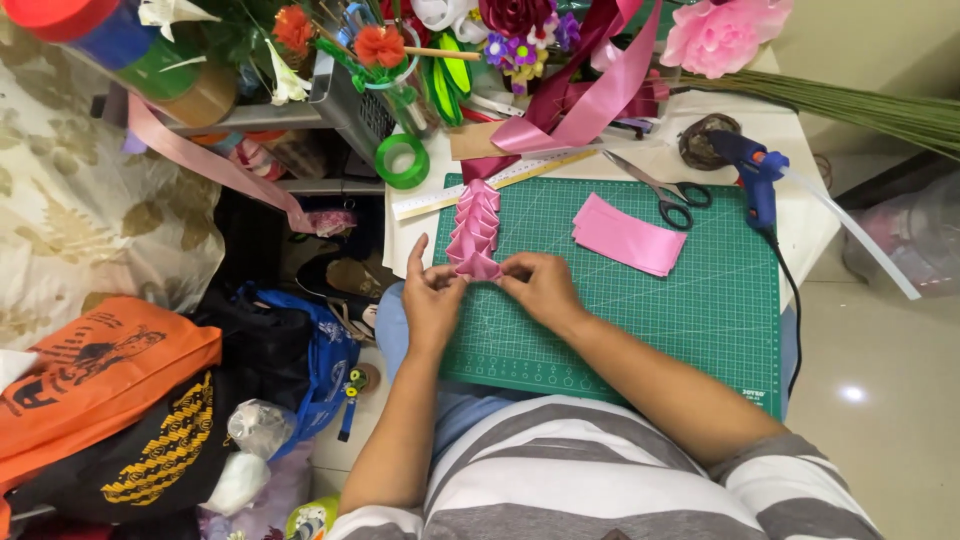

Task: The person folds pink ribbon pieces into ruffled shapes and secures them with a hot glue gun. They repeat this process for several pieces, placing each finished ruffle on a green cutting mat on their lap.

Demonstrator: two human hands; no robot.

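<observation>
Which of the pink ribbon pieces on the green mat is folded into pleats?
The pleated pink ribbon strip pinched by both hands; the stack of pink ribbon pieces near the scissors lies flat.

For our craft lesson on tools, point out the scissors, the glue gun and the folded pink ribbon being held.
scissors [668,189], head view, on the blades near the pivot
glue gun [758,172], head view, on its blue body
folded ribbon [477,225], head view, on the pleated middle

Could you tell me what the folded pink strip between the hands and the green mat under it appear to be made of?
The folded pink strip looks like satin ribbon: soft sheen, crisp pleats. The green gridded mat seems matte rubbery plastic: flat, dull, printed white lines. The left hand and right hand pinch the strip's near end.
</observation>
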